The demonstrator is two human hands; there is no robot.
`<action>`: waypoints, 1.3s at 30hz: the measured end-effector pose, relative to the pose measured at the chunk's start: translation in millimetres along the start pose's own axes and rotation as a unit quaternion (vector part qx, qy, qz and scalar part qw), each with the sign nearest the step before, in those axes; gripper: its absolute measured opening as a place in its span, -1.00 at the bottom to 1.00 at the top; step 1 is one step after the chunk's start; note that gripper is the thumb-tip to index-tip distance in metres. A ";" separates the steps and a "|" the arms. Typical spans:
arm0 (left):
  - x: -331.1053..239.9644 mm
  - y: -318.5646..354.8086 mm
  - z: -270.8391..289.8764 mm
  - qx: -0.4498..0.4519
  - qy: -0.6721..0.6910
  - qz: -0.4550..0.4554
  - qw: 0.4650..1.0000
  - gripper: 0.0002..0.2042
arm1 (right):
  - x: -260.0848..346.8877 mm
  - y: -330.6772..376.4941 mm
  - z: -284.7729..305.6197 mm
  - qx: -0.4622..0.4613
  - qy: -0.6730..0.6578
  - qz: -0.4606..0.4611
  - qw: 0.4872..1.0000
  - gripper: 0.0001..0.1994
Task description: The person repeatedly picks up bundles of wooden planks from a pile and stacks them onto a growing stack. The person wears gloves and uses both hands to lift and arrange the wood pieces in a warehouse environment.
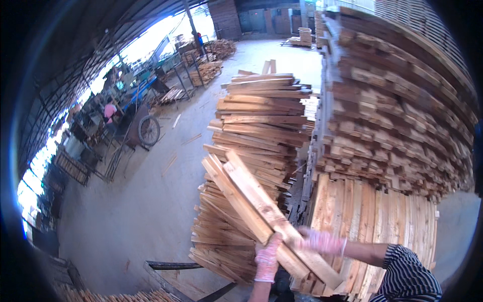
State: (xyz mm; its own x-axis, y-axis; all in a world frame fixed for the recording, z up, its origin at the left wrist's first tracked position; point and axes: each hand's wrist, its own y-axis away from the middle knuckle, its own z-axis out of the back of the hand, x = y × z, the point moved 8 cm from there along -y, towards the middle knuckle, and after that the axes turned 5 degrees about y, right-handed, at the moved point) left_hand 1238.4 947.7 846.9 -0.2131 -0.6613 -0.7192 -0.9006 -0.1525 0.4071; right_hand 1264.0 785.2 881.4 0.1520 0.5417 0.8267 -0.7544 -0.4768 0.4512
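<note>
Two long, pale wooden boards [256,194] lie side by side at a slant in front of me, above a long stack of planks [226,221]. My left hand [268,257], in a pinkish patterned work glove, is closed around the edge of the left board. On the right board's edge rests my right hand [321,241], gloved alike and somewhat blurred, with its fingers curled over the wood. The boards' near ends pass over a neat layer of planks [362,211] at the right.
A tall stack of timber [397,105] rises at the right. A wheeled cart [143,128] stands at the left, near a person in pink [109,110]. Metal bars [171,265] stick out at lower left. Farther wood piles [206,73] line the concrete floor [131,216].
</note>
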 end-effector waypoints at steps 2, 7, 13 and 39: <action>15.9 19.8 -50.7 0.095 -0.039 -0.083 0.991 -0.30 | 35.6 12.3 47.3 -0.078 -0.110 0.073 0.988 0.11; 75.7 15.3 -128.7 0.229 0.098 0.016 0.968 -0.32 | 44.7 106.8 127.1 -0.253 -0.149 0.172 0.940 0.03; 100.6 93.7 -257.7 0.484 0.274 0.204 0.806 -0.31 | 14.6 257.8 183.3 -0.424 -0.076 0.196 0.881 0.20; 475.0 288.3 -365.2 0.343 -0.205 0.401 0.824 -0.19 | -307.0 555.0 179.5 -0.491 -0.065 -0.207 0.844 -0.03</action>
State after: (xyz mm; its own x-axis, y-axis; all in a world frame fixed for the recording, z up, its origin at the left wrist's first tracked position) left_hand 1015.9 321.4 828.2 -0.8280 -0.0223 -0.5603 -0.3793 0.7581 0.5304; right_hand 913.2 230.0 938.4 0.5521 0.4112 0.7253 -0.7758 0.5719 0.2664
